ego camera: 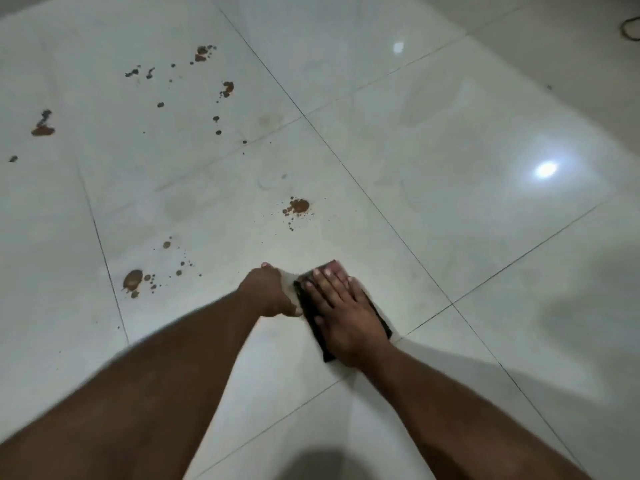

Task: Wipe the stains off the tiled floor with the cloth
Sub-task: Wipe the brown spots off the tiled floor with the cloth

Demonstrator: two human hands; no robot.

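flatly, the right hand (341,311) presses one dark cloth (309,299) to the tiled floor (450,209) – fingers straight. left hand (268,292) rests beside it, fingers hidden. three big brown stains (298,206) nearby, plus many small specks.

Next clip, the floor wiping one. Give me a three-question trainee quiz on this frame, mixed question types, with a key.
1. True or false: the right hand lies flat with straight fingers on the dark cloth.
2. Multiple choice: the brown stain nearest the cloth lies (A) beyond the cloth, farther from the person, (B) under the right forearm, (C) on the cloth.
3. Fill in: the left hand rests on the ____ beside the cloth.

Key: 1 true; 2 A; 3 floor.
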